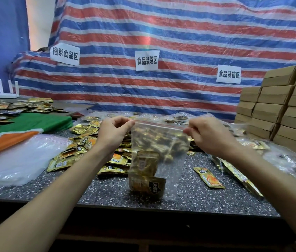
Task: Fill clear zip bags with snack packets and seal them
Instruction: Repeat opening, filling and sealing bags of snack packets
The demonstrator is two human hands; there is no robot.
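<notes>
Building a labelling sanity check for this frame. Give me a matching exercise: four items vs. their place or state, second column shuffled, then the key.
Things:
1. zip bag
2. cardboard boxes
3. pile of empty clear bags
4. lone snack packet

Places or states:
A. stacked at the far right
B. flat on the counter, left of the left forearm
C. pinched at its top corners by the left hand and right hand
D. lying by itself on the counter, right of the held bag

Pairs: 1-C, 2-A, 3-B, 4-D
</notes>
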